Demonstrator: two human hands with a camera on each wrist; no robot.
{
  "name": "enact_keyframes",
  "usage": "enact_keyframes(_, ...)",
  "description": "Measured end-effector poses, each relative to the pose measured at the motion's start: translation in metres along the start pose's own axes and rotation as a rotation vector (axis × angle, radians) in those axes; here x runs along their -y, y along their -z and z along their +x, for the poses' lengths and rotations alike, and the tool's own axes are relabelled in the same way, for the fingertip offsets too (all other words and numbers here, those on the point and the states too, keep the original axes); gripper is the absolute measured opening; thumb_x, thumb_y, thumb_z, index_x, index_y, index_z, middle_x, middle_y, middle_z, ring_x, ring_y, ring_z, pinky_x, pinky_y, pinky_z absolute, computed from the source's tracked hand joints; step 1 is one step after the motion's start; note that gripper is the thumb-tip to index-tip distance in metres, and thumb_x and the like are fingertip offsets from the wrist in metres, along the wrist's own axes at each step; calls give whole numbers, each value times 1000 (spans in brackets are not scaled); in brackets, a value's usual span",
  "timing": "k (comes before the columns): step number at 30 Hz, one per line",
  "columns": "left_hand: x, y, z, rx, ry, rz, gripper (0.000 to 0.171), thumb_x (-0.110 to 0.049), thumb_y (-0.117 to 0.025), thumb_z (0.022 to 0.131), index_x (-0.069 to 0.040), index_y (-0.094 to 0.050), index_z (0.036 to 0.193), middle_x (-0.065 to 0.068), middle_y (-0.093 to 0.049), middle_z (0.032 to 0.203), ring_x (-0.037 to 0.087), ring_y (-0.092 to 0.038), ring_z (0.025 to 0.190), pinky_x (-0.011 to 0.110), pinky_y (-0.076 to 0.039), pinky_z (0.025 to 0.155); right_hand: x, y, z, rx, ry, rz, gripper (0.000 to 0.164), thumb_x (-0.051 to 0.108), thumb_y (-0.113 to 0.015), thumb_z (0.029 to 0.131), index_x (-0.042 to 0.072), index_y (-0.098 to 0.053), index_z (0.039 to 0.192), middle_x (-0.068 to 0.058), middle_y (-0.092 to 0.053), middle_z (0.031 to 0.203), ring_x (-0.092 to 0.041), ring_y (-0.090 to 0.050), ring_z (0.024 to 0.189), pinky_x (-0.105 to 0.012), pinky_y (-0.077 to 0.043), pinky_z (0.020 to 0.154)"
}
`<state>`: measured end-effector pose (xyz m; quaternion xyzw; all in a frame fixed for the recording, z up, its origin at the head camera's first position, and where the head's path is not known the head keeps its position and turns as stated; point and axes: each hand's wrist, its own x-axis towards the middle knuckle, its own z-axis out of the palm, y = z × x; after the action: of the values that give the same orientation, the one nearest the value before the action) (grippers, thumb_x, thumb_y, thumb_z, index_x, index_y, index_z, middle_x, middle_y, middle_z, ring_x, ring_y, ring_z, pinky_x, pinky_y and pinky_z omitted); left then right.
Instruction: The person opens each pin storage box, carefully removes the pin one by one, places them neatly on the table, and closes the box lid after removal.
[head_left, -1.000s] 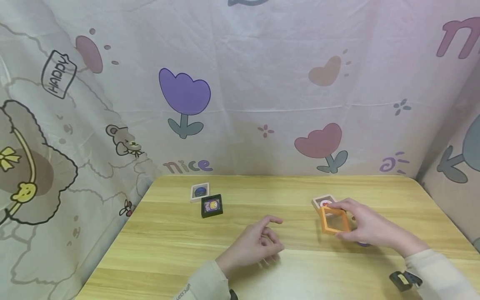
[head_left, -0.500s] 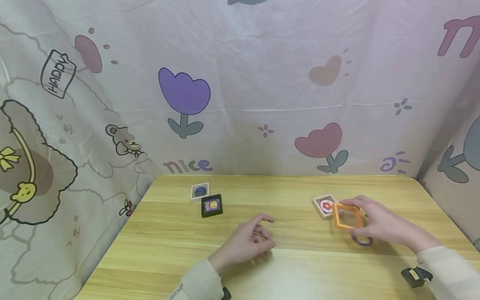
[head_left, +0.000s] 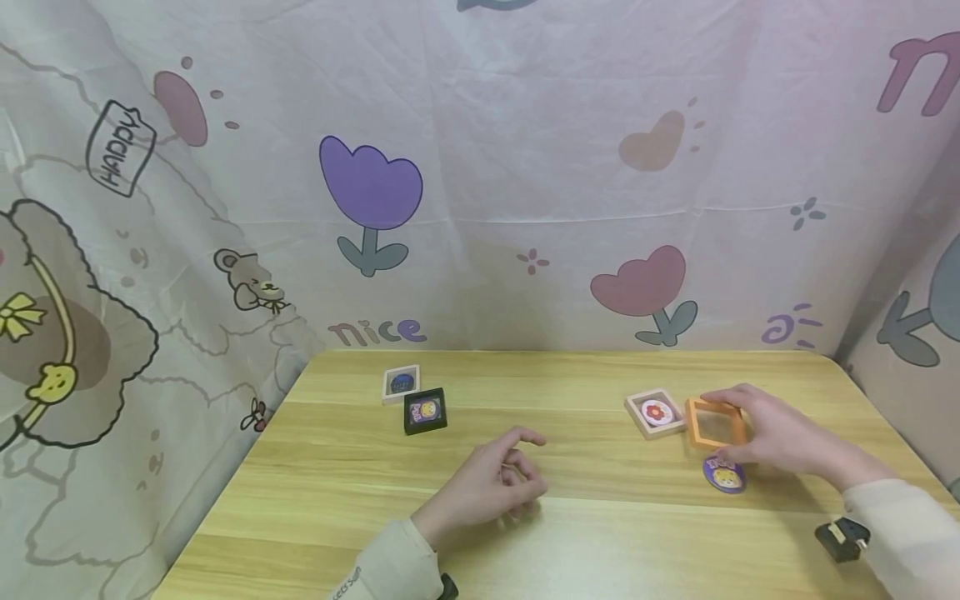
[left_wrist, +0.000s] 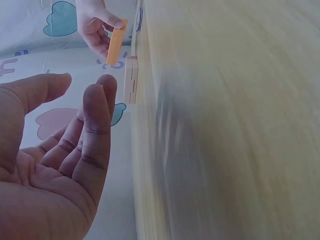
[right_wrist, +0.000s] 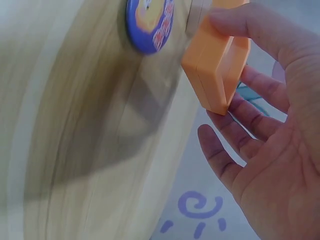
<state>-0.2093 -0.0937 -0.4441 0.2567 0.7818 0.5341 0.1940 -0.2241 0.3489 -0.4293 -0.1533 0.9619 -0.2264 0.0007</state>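
Note:
My right hand [head_left: 783, 433] pinches an orange square frame [head_left: 696, 427] between thumb and fingers. In the right wrist view, the frame [right_wrist: 204, 62] is off the tabletop, with its shadow on the wood. Just left of it lies a light wooden frame [head_left: 636, 406] holding a round badge with a red flower [head_left: 657, 412]. A round purple badge with a yellow cartoon animal [head_left: 726, 475] lies loose on the table below my right thumb. My left hand [head_left: 483, 483] hovers over the middle of the table, fingers loosely curled, holding nothing.
At the left of the wooden table [head_left: 315, 500] lie a black frame [head_left: 408, 423] with a cartoon badge and a pale frame [head_left: 387, 390] with a dark blue badge, close together. A printed cloth [head_left: 510, 167] hangs behind and beside the table.
My right hand has carried the orange frame to the right, off the flower badge's frame, uncovering both that badge and the purple one. My left hand has shifted slightly left.

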Motion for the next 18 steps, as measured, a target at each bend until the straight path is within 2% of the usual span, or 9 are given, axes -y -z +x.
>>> enact_keyframes(6, 0, 0, -1, 5, 13, -8, 55, -17, -78, 98, -11, -54, 147, 0, -75, 98, 30, -76, 70, 39, -67, 58, -13, 4, 2, 6, -32, -20, 91, 30, -99, 70, -4, -59, 145, -38, -58, 138, -60, -60, 122, -78, -53, 95)
enact_keyframes(12, -1, -1, -1, 13, 11, -5, 54, -18, -78, 99, -10, -55, 147, 1, -75, 98, 30, -76, 70, 38, -66, 57, -23, 1, 6, 28, -73, -52, 88, 30, -99, 73, -5, -59, 143, -39, -58, 137, -57, -61, 118, -74, -58, 93)
enact_keyframes(18, 0, -1, -2, 18, 7, 1, 53, -17, -77, 99, -12, -55, 146, -2, -75, 97, 28, -75, 68, 38, -66, 56, -25, -1, 10, 30, -67, -61, 87, 28, -99, 73, -6, -59, 143, -39, -59, 134, -54, -64, 114, -70, -61, 91)
